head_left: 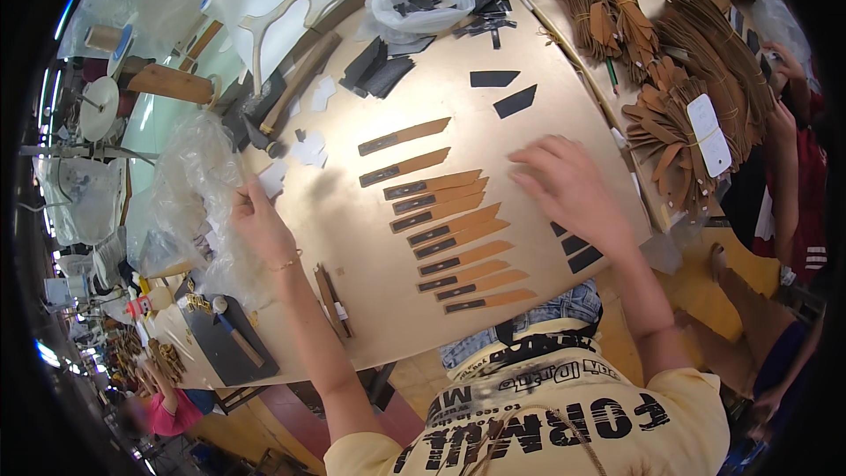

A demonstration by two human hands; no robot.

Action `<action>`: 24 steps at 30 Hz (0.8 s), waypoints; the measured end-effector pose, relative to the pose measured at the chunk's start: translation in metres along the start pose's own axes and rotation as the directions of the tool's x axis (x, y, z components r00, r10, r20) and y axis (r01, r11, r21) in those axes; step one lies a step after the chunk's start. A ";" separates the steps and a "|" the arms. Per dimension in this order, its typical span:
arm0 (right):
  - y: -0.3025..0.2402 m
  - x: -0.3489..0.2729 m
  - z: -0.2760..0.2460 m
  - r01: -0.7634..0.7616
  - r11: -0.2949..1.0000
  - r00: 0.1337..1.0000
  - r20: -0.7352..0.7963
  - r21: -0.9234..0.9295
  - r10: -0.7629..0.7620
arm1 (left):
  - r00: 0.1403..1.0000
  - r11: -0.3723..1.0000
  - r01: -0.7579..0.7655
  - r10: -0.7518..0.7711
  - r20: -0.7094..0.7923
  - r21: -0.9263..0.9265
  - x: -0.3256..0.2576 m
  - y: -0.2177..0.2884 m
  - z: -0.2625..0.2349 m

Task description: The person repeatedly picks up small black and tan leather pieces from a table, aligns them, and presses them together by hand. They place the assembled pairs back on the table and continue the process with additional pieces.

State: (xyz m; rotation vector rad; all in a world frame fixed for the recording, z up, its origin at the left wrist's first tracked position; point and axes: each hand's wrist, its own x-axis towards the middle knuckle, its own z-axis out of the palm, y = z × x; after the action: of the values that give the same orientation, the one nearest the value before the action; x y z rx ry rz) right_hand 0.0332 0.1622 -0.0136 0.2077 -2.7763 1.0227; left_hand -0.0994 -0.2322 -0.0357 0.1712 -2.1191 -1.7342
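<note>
My left hand [263, 222] is over the left side of the table, beside a crumpled clear plastic bag [189, 185]. Its fingers are pinched together at a white paper scrap [272, 178]. My right hand [562, 183], slightly blurred, hovers right of the strips with fingers stretched out and nothing visible in them. Between the hands lies a slanting column of brown leather strips [480, 253], each with a black piece on its left end. Two loose black pieces [515, 101] lie beyond my right hand. More black pieces [582, 257] sit near the table's front edge, below my right forearm.
A plastic bag of black pieces [419, 2] stands at the back, near stacked black pieces [385, 70]. Bundled brown leather strips [687, 128] fill the right side. A hammer [238, 332] rests on a dark board at left. Another person's arm [781, 167] shows at far right.
</note>
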 end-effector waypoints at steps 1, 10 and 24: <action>-0.001 0.016 0.012 0.068 0.998 0.998 0.011 0.001 -0.068 | 0.999 0.995 0.027 -0.024 0.034 -0.095 -0.004 0.003 0.001; -0.021 0.101 0.078 -0.011 0.984 0.981 0.187 -0.175 0.045 | 0.969 0.922 0.238 -0.203 0.143 -0.307 -0.044 0.034 0.023; 0.001 0.070 0.038 -0.002 1.000 1.000 -0.016 -0.021 0.001 | 0.999 0.945 -0.054 0.052 0.013 0.322 -0.003 -0.004 0.046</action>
State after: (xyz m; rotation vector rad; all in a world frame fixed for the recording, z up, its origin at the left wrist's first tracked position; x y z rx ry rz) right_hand -0.0400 0.1333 -0.0283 0.1938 -2.7716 0.9907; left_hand -0.1145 -0.1896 -0.0473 0.1986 -2.3758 -1.3476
